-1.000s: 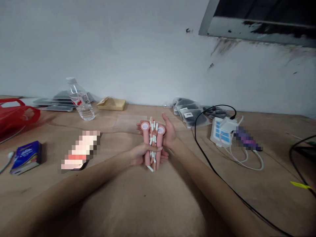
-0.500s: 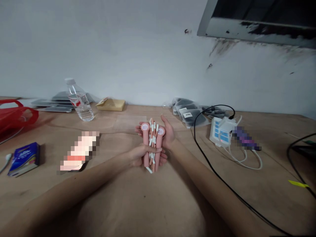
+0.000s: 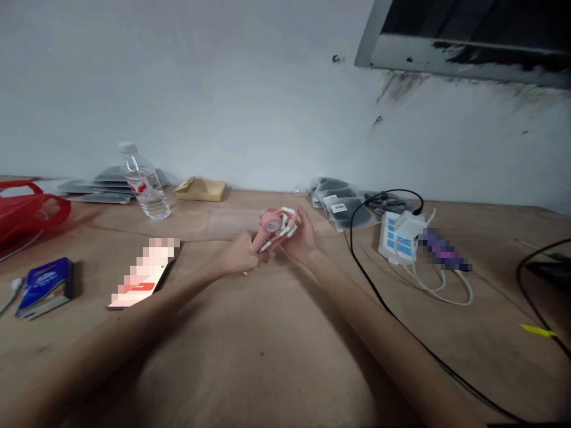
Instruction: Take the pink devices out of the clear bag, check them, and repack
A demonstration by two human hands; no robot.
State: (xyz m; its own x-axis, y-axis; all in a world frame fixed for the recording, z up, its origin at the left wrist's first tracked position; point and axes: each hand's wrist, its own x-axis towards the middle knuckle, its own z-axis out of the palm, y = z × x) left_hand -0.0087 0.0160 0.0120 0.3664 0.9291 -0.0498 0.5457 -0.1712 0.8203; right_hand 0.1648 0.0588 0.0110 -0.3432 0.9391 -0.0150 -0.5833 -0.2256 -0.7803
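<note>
A pink jump rope (image 3: 270,226) with white and orange-pink beads is bundled up between my hands, tilted above the table. My left hand (image 3: 241,252) is closed round the lower part of a pink handle. My right hand (image 3: 305,236) cups the beaded side of the bundle, its thumb standing up and its fingers partly hidden behind the beads. A round label shows on the end of the nearer handle. The second handle is mostly hidden.
To the left are a phone (image 3: 149,270), a blue tissue pack (image 3: 46,286), a red bag (image 3: 31,208) and a water bottle (image 3: 149,187). A cardboard tray (image 3: 201,189) lies near the wall. On the right are grey packets (image 3: 341,205), a power strip (image 3: 397,238) and a black cable (image 3: 379,294).
The jump rope has turned from upright, with both handles facing me, to a slant with one handle in front. My left hand has moved up and rotated with it.
</note>
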